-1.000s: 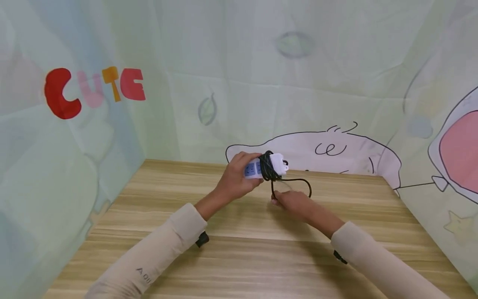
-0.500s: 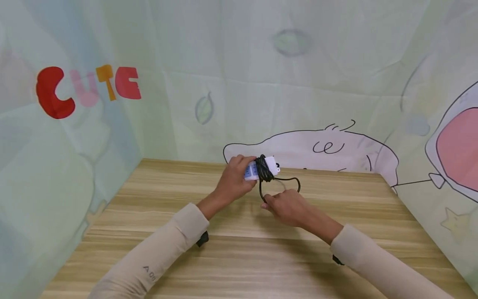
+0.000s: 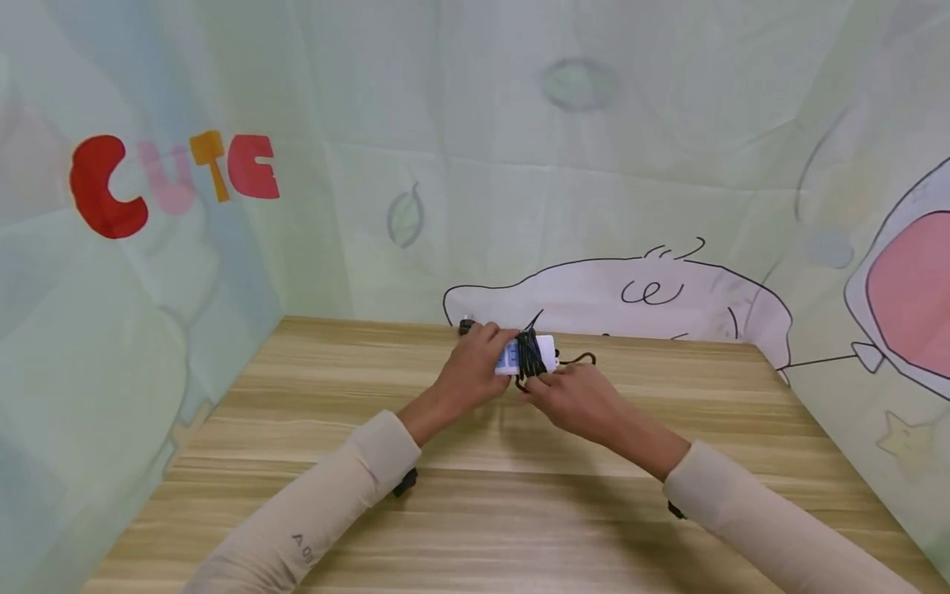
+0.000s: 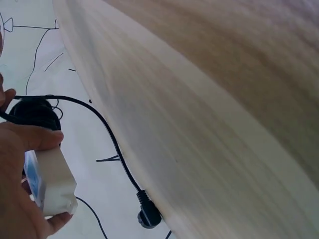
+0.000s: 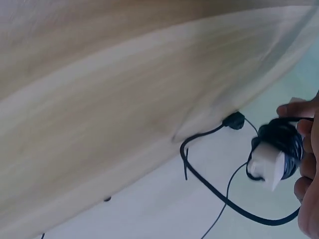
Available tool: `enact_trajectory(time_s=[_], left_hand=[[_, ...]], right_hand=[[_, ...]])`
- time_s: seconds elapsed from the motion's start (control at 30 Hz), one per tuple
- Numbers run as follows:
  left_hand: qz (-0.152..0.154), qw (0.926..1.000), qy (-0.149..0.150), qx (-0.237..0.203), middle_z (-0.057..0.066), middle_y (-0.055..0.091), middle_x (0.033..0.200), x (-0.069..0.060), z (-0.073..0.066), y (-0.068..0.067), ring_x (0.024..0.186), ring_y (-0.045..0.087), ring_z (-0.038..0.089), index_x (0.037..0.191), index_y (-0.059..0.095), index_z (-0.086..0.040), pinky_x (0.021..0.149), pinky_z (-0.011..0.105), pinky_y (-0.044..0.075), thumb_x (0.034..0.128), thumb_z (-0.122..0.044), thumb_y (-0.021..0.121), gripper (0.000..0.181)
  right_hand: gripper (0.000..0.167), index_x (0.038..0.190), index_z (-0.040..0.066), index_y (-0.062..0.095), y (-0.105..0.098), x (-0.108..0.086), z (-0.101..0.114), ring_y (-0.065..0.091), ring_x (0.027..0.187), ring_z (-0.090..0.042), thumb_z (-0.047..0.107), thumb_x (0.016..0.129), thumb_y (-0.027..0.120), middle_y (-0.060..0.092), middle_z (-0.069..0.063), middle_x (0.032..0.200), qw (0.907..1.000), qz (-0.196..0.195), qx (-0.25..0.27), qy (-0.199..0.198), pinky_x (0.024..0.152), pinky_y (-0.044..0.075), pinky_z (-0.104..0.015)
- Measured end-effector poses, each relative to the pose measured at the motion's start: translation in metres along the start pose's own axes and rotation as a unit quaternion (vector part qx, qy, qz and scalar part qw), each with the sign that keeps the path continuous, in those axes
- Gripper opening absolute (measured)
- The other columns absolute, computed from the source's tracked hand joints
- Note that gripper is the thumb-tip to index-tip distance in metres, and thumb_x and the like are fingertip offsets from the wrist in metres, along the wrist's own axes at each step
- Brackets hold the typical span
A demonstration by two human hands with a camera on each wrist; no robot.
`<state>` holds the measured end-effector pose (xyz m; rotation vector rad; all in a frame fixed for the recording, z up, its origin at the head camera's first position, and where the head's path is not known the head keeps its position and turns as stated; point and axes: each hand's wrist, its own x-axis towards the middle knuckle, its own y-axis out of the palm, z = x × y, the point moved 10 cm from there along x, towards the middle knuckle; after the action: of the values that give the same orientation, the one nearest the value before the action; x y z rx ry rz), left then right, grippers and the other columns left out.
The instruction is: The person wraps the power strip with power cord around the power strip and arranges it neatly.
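A white power strip (image 3: 548, 353) with blue socket faces is held above the table by the left hand (image 3: 469, 368), which grips its left end. Black cable (image 3: 529, 355) is wound several times around the strip's middle. The right hand (image 3: 581, 398) pinches the cable just below the winding, close to the strip. In the left wrist view a length of cable runs to a black plug (image 4: 149, 214); the right wrist view also shows the plug (image 5: 234, 120) and the strip's white end (image 5: 266, 166).
The wood-grain table (image 3: 475, 528) spreads under both arms. Behind it and at the sides hangs printed cloth (image 3: 490, 206) with red, pink and orange letters, a balloon and a cartoon outline. Dark devices are partly visible at both sleeves.
The strip has shifted lower in the head view, and the right hand has come up closer to it with the cable. The plug now shows beyond the left hand.
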<state>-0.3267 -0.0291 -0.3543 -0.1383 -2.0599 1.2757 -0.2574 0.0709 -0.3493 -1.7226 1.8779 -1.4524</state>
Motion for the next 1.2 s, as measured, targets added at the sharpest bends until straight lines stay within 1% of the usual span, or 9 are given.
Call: enact_trajectory(time_s=[0.07,0.2,0.33,0.43,0.67,0.77,0.87,1.07,1.2], left_hand=[[0.011,0.9998,0.015,-0.006,0.017,0.072,0.130,-0.001,-0.003,0.002,0.115,0.064,0.037,0.151,0.066,-0.006,0.101,0.051,0.059,0.0885,0.000,0.088,0.066],[0.027,0.9982,0.052,-0.013,0.013,0.072,0.137,-0.003,-0.009,0.002,0.117,0.063,0.035,0.150,0.066,-0.010,0.105,0.051,0.058,0.0895,0.002,0.087,0.065],[0.045,0.9952,0.086,-0.011,0.012,0.072,0.138,-0.007,-0.013,0.004,0.124,0.064,0.035,0.147,0.068,-0.008,0.114,0.053,0.055,0.0878,0.005,0.086,0.063],[0.057,0.9932,0.101,-0.012,0.013,0.072,0.136,-0.011,-0.015,0.007,0.127,0.063,0.034,0.147,0.068,-0.006,0.117,0.052,0.054,0.0875,0.005,0.087,0.063],[0.035,0.9953,0.090,-0.009,0.017,0.070,0.131,-0.013,-0.015,0.003,0.125,0.064,0.035,0.149,0.066,0.003,0.114,0.050,0.056,0.0894,0.006,0.084,0.062],[0.022,0.9964,0.082,-0.004,0.019,0.070,0.128,-0.012,-0.015,0.000,0.124,0.064,0.037,0.145,0.067,0.007,0.113,0.050,0.056,0.0870,0.008,0.083,0.060],[0.017,0.9969,0.077,-0.003,0.018,0.069,0.124,-0.013,-0.015,-0.001,0.122,0.063,0.037,0.138,0.070,0.006,0.110,0.049,0.057,0.0822,0.011,0.083,0.058],[0.021,0.9975,0.067,-0.001,0.016,0.065,0.115,-0.013,-0.012,0.000,0.116,0.063,0.035,0.124,0.070,0.002,0.106,0.047,0.057,0.0768,0.016,0.082,0.050],[0.031,0.9976,0.062,0.003,0.015,0.063,0.113,-0.010,-0.012,0.001,0.116,0.063,0.036,0.120,0.068,0.001,0.104,0.047,0.058,0.0773,0.018,0.082,0.048]], right_hand=[[0.031,0.087,0.017,0.068,-0.005,0.001,-0.005,0.059,0.054,-0.010,0.038,0.098,0.088,0.069,0.006,0.068,1.0000,-0.007,-0.005,0.000,0.049,0.043,-0.027],[0.034,0.091,0.016,0.070,-0.009,0.002,-0.016,0.066,0.057,-0.013,0.044,0.098,0.087,0.075,0.004,0.074,0.9997,-0.012,0.016,0.010,0.051,0.048,-0.028],[0.046,0.090,0.013,0.066,-0.014,0.003,-0.026,0.058,0.055,-0.012,0.052,0.089,0.091,0.068,0.003,0.068,0.9987,-0.032,0.035,0.014,0.052,0.046,-0.028],[0.045,0.090,0.013,0.065,-0.016,0.003,-0.032,0.053,0.056,-0.012,0.048,0.087,0.093,0.061,0.003,0.068,0.9974,-0.042,0.057,0.012,0.054,0.046,-0.028],[0.026,0.105,0.010,0.073,-0.013,0.001,-0.046,0.068,0.080,-0.018,0.028,0.096,0.089,0.070,-0.001,0.088,0.9954,-0.022,0.088,0.030,0.074,0.062,-0.035],[0.024,0.110,0.010,0.073,-0.011,-0.001,-0.048,0.067,0.086,-0.019,0.025,0.098,0.086,0.072,-0.001,0.094,0.9957,-0.012,0.086,0.032,0.077,0.060,-0.036],[0.022,0.112,0.010,0.072,-0.009,-0.001,-0.045,0.065,0.089,-0.019,0.022,0.099,0.085,0.071,-0.001,0.098,0.9974,-0.003,0.070,0.016,0.077,0.059,-0.035],[0.023,0.115,0.010,0.070,-0.007,-0.001,-0.041,0.063,0.095,-0.020,0.016,0.100,0.086,0.069,-0.001,0.103,0.9980,0.024,0.058,0.001,0.080,0.054,-0.035],[0.021,0.114,0.010,0.069,-0.008,0.000,-0.040,0.061,0.094,-0.020,0.015,0.101,0.084,0.067,-0.001,0.102,0.9981,0.024,0.057,-0.003,0.081,0.055,-0.035]])
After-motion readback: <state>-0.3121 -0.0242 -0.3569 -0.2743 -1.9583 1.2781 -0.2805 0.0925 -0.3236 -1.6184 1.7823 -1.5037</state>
